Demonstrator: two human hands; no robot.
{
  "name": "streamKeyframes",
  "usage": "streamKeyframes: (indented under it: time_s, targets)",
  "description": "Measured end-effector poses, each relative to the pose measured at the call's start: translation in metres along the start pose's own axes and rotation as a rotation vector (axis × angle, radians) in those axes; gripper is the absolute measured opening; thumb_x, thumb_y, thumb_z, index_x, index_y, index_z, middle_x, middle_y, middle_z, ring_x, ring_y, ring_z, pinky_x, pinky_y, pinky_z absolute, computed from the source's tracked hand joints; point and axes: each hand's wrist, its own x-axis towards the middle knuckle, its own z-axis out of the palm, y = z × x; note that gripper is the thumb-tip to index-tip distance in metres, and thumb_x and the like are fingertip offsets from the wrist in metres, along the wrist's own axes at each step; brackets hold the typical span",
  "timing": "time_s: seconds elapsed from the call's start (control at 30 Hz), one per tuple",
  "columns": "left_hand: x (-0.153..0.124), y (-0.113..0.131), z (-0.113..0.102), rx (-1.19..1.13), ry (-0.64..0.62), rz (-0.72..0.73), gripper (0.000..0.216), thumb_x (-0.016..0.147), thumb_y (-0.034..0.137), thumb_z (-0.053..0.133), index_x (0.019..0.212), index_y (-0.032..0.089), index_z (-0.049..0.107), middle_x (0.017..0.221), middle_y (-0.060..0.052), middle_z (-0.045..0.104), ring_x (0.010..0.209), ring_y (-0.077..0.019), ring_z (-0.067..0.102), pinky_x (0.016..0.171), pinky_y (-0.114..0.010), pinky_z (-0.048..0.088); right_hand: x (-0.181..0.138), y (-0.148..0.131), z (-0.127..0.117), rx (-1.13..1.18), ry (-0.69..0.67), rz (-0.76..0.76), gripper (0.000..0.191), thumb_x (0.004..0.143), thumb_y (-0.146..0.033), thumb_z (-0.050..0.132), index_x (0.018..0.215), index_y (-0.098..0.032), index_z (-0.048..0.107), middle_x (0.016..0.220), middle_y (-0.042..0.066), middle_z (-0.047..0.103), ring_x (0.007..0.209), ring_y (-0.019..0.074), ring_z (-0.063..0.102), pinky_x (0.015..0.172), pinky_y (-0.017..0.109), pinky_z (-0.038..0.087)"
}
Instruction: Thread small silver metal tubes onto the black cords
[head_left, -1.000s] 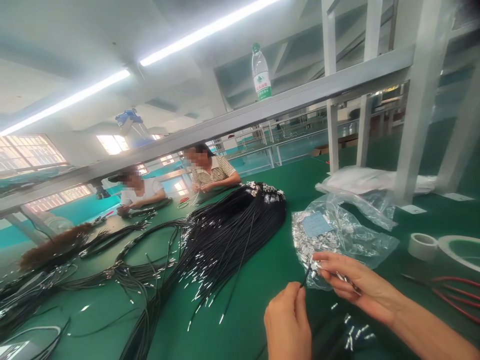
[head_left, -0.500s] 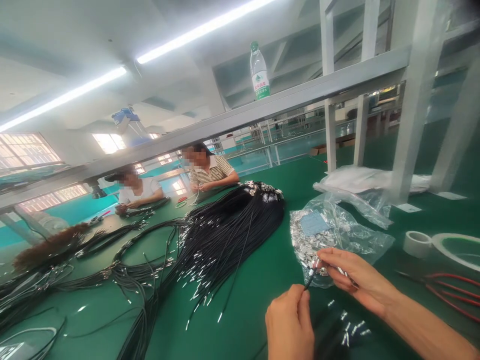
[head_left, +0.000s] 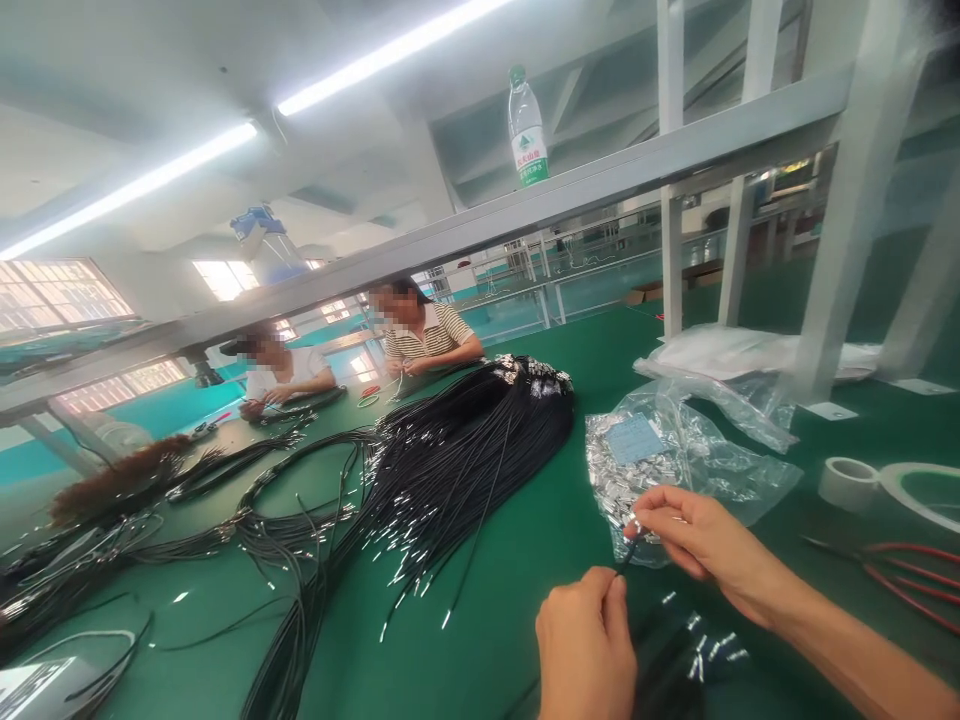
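Observation:
My left hand (head_left: 586, 645) is closed in a pinch on the end of a thin black cord (head_left: 627, 557) near the bottom of the view. My right hand (head_left: 694, 535) pinches a small silver metal clasp (head_left: 632, 528) at the cord's tip. Both hands hover just in front of a clear plastic bag (head_left: 675, 462) full of silver clasps. A few loose clasps (head_left: 709, 650) lie on the green table (head_left: 517, 560) below my right wrist.
A big bundle of black cords (head_left: 457, 450) with metal ends lies left of the bag. More cords (head_left: 150, 540) trail to the far left. Tape rolls (head_left: 847, 482) and red-handled pliers (head_left: 900, 575) sit at right. Two other people (head_left: 424, 335) work across the table. A bottle (head_left: 527, 128) stands on the overhead rail.
The hands have stayed close together; the right hand's clasp has come onto the cord's tip. The camera has shifted slightly.

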Motion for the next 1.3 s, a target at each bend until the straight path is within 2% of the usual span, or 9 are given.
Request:
streamKeyframes:
  time_s: [0.1, 0.17, 0.37, 0.6, 0.83, 0.93, 1.03, 1.13, 1.3]
  targets:
    - [0.000, 0.001, -0.002, -0.029, -0.017, -0.025, 0.032, 0.094, 0.024, 0.040, 0.072, 0.022, 0.064, 0.058, -0.001, 0.062, 0.052, -0.0158, 0.054, 0.053, -0.027, 0.021, -0.002, 0.000, 0.001, -0.041, -0.026, 0.000, 0.049, 0.071, -0.061, 0.068, 0.084, -0.014, 0.060, 0.079, 0.005, 0.066, 0.038, 0.0022, 0.029, 0.047, 0.023, 0.019]
    - [0.001, 0.002, -0.005, -0.060, -0.048, -0.051, 0.033, 0.094, 0.026, 0.039, 0.075, 0.022, 0.066, 0.060, -0.002, 0.062, 0.054, -0.0162, 0.053, 0.054, -0.027, 0.022, -0.002, -0.001, 0.001, -0.032, -0.030, 0.015, 0.051, 0.070, -0.062, 0.068, 0.086, -0.014, 0.061, 0.073, 0.003, 0.064, 0.038, 0.0031, 0.028, 0.047, 0.024, 0.017]
    - [0.004, 0.008, -0.014, -0.237, -0.148, -0.185, 0.037, 0.095, 0.031, 0.038, 0.081, 0.021, 0.070, 0.064, -0.002, 0.062, 0.058, -0.0160, 0.049, 0.056, -0.028, 0.024, -0.003, -0.002, 0.000, 0.041, -0.159, 0.143, 0.062, 0.064, -0.070, 0.072, 0.084, -0.012, 0.063, 0.036, -0.010, 0.029, 0.040, 0.0062, 0.017, 0.046, 0.024, 0.011]
    - [0.003, 0.007, -0.006, -0.317, -0.140, -0.194, 0.029, 0.095, 0.030, 0.037, 0.086, 0.018, 0.062, 0.064, 0.000, 0.054, 0.058, -0.0150, 0.043, 0.056, -0.028, 0.023, -0.004, 0.012, 0.012, 0.176, -0.222, 0.234, 0.061, 0.058, -0.068, 0.079, 0.078, -0.013, 0.063, 0.036, -0.011, 0.028, 0.039, 0.0044, 0.013, 0.043, 0.024, 0.008]
    - [0.003, 0.011, -0.006, -0.391, -0.062, -0.195, 0.032, 0.091, 0.031, 0.048, 0.119, 0.018, 0.056, 0.060, 0.006, 0.040, 0.054, -0.0131, 0.037, 0.054, -0.025, 0.024, -0.008, 0.009, 0.020, 0.265, -0.224, 0.236, 0.061, 0.058, -0.067, 0.081, 0.073, -0.010, 0.064, 0.035, -0.008, 0.031, 0.036, 0.0027, 0.016, 0.039, 0.019, 0.009]
    - [0.003, 0.012, -0.008, -0.378, -0.067, -0.152, 0.030, 0.094, 0.035, 0.043, 0.111, 0.021, 0.064, 0.055, 0.007, 0.037, 0.051, -0.0123, 0.032, 0.053, -0.026, 0.021, -0.006, 0.007, 0.017, 0.450, -0.102, 0.257, 0.045, 0.074, -0.051, 0.078, 0.074, -0.007, 0.066, 0.048, 0.002, 0.051, 0.036, 0.0007, 0.019, 0.036, 0.015, 0.013]
    - [0.003, 0.011, -0.008, -0.407, -0.057, -0.125, 0.032, 0.096, 0.038, 0.041, 0.097, 0.020, 0.067, 0.059, 0.004, 0.041, 0.055, -0.0121, 0.034, 0.055, -0.026, 0.023, -0.001, 0.004, 0.011, 0.631, 0.082, 0.349, 0.033, 0.096, -0.026, 0.053, 0.073, -0.005, 0.065, 0.068, 0.012, 0.063, 0.037, 0.0001, 0.025, 0.034, 0.013, 0.016]
    - [0.003, 0.011, -0.008, -0.494, -0.020, -0.143, 0.033, 0.096, 0.039, 0.039, 0.089, 0.017, 0.062, 0.063, 0.004, 0.042, 0.057, -0.0118, 0.034, 0.055, -0.026, 0.026, 0.001, 0.001, 0.006, 0.681, 0.117, 0.406, 0.030, 0.095, -0.009, 0.042, 0.073, -0.005, 0.063, 0.075, 0.014, 0.065, 0.037, 0.0001, 0.027, 0.032, 0.012, 0.018]
    - [0.003, 0.012, -0.008, -0.562, -0.021, -0.153, 0.022, 0.090, 0.033, 0.050, 0.100, 0.018, 0.063, 0.060, 0.007, 0.036, 0.055, -0.0114, 0.034, 0.053, -0.024, 0.025, -0.005, 0.000, 0.012, 0.645, 0.015, 0.436, 0.014, 0.085, -0.003, 0.052, 0.081, -0.003, 0.066, 0.073, 0.013, 0.064, 0.036, -0.0006, 0.024, 0.032, 0.012, 0.016]
